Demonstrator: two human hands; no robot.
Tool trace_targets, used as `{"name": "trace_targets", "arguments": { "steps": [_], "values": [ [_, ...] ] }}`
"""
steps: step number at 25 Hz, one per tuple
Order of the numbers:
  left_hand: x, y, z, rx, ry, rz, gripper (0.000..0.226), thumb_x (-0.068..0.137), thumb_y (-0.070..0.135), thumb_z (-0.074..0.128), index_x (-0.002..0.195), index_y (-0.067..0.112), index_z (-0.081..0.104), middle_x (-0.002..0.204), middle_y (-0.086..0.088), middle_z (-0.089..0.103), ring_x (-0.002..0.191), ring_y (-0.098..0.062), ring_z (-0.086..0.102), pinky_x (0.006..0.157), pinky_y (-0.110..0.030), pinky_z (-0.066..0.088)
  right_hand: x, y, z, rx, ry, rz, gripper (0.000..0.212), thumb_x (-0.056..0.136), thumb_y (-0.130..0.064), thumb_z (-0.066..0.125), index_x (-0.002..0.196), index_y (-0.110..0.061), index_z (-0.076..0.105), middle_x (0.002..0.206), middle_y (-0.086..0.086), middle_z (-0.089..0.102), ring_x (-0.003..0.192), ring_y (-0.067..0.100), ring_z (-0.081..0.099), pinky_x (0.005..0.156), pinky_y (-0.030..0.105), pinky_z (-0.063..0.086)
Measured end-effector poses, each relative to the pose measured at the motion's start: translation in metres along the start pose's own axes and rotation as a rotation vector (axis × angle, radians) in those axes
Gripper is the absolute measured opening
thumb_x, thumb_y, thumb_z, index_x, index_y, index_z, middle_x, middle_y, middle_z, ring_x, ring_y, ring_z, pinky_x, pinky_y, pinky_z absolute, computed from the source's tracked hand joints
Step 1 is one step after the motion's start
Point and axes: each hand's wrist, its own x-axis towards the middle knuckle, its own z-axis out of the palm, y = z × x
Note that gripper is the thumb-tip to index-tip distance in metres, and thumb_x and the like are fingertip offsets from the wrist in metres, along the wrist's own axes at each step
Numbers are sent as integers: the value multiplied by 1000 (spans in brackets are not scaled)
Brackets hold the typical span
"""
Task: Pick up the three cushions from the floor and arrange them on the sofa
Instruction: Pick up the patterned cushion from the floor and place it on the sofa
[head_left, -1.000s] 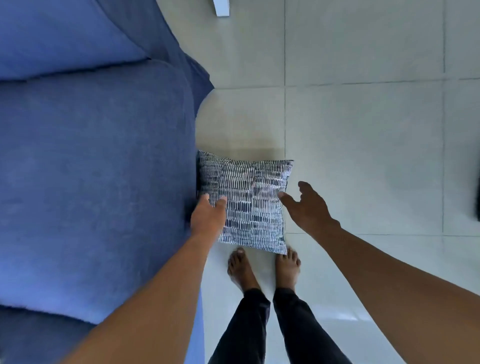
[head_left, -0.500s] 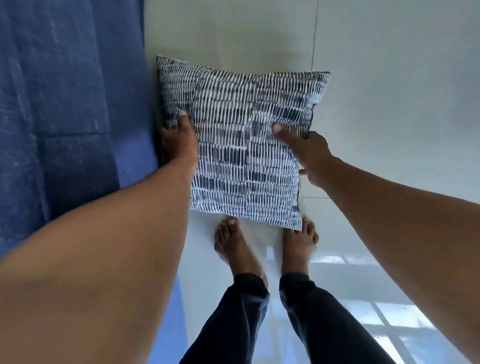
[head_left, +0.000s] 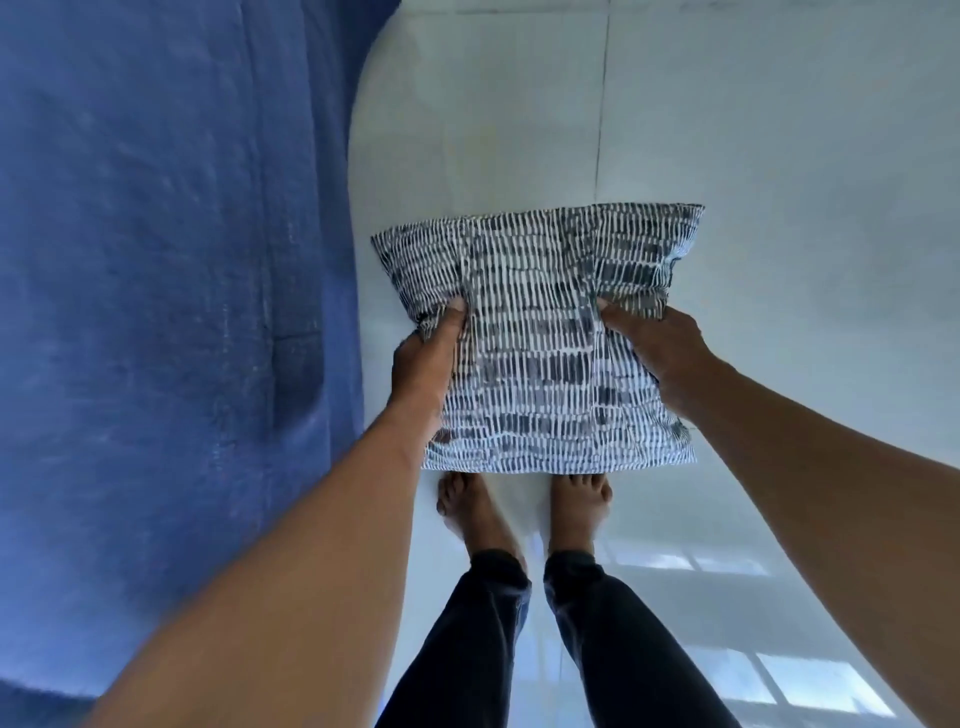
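A square cushion (head_left: 535, 338) with a dark blue and white dashed pattern hangs above the floor in front of me. My left hand (head_left: 423, 364) pinches its left side and my right hand (head_left: 660, 353) pinches its right side, creasing the fabric. The blue sofa (head_left: 171, 312) fills the left of the head view, just left of the cushion. No other cushion is in view.
Pale tiled floor (head_left: 779, 156) stretches ahead and to the right. My bare feet (head_left: 519, 514) and dark trousers stand directly below the cushion, close to the sofa's edge.
Both hands closed on the cushion's sides and raised it off the floor, away from the sofa's base. The view tilted further down.
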Motion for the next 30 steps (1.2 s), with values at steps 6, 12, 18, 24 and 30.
{"name": "trace_targets", "arguments": {
  "steps": [6,12,18,24,30],
  "values": [
    [-149,57,-45,-75,-105,109,41,90,52,78,122,31,63,111,19,71,109,-11,67,107,-34,46,-127,-56,-58,97,-14,-106,24,81,-38,85,91,-25,68,88,-9,69,88,18,61,90,34,35],
    [-300,121,-115,-141,-157,200,28,97,37,76,121,32,62,106,21,70,100,0,67,87,-26,55,-273,-119,-85,144,-52,-210,21,83,-39,83,90,-27,67,67,-15,64,68,8,53,84,35,37],
    [-410,168,-191,-226,-123,377,31,96,27,78,126,23,70,130,-3,78,114,-23,76,100,-46,61,-396,-182,-101,145,-128,-383,26,83,-34,84,101,-18,74,50,-22,62,49,-7,57,66,32,42],
    [-480,181,-261,-304,-44,553,42,90,13,84,130,13,71,121,-3,83,114,-27,78,103,-47,61,-483,-241,-94,127,-248,-511,30,72,-36,91,96,-23,79,101,-4,80,108,22,70,100,44,46],
    [-496,163,-325,-438,23,607,46,87,-6,79,131,2,65,111,-3,81,89,-6,81,71,-17,62,-527,-290,-48,-11,-333,-615,28,77,-8,86,102,-12,75,101,2,80,106,26,72,106,48,48]
  ]
}}
